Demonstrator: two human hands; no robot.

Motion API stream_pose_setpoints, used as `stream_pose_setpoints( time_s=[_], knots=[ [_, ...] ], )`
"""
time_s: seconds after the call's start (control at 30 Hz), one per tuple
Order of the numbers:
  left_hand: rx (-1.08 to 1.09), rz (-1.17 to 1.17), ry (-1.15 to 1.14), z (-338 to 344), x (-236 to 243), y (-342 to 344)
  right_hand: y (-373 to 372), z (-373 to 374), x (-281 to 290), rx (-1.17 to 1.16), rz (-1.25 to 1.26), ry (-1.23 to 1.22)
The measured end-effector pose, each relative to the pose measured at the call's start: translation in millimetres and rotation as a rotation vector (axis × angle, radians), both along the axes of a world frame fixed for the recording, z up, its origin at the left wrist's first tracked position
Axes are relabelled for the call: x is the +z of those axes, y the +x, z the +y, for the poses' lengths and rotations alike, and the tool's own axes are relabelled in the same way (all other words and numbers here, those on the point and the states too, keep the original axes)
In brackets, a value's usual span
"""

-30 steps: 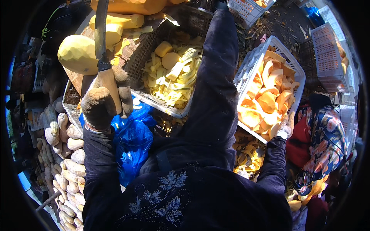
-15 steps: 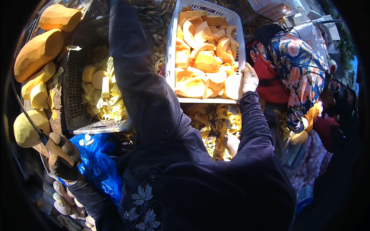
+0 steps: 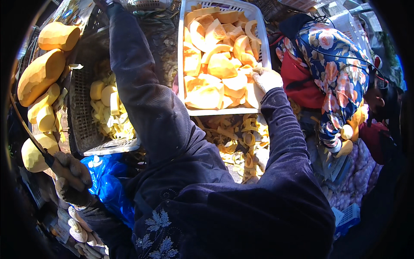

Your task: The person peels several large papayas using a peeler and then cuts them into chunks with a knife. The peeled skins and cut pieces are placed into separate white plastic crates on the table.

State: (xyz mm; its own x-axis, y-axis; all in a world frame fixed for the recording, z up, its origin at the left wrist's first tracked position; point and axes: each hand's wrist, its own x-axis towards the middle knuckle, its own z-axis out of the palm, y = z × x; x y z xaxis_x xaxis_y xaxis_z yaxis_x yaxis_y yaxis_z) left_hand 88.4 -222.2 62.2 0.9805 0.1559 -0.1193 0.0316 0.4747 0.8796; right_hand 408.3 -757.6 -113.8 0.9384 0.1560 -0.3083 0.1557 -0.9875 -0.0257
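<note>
My left hand (image 3: 73,178), in a dirty glove, is closed around the handle of a long knife (image 3: 28,129), its blade pointing up and away. Beside the blade lies a peeled round pumpkin (image 3: 38,154). My right hand (image 3: 268,79), in a pale glove, reaches over the near right corner of a white plastic crate (image 3: 224,111). Its curled fingers are on the upper edge of a pumpkin piece (image 3: 252,96) there. Many cut orange pieces (image 3: 222,64) fill this crate.
Peeled pumpkins (image 3: 41,80) line the left side. A dark crate (image 3: 84,125) holds peelings and pale chunks, with a blue plastic bag (image 3: 105,179) below it. More peelings (image 3: 241,146) lie beneath the white crate. At right, another person in a floral top (image 3: 332,73) works close by.
My right hand has moved from the crate's right rim inward over the pumpkin pieces. The left hand still grips the knife. The view has shifted slightly.
</note>
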Motion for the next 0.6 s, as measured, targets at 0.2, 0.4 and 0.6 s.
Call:
stream_pose_setpoints(
  time_s=[0.2, 0.4, 0.6],
  knots=[
    [0.043, -0.007, -0.034, -2.8, -6.3, 7.6, -8.1, -12.5, 11.2, -0.192, -0.025, 0.306],
    [-0.041, -0.001, -0.100, -2.6, -9.1, 1.8, -11.1, 10.8, 29.1, -0.359, 0.010, 0.709],
    [-0.041, 0.004, -0.060, -14.1, -5.0, 8.4, -19.3, -1.5, -8.5, -0.069, -0.383, 0.504]
  ],
)
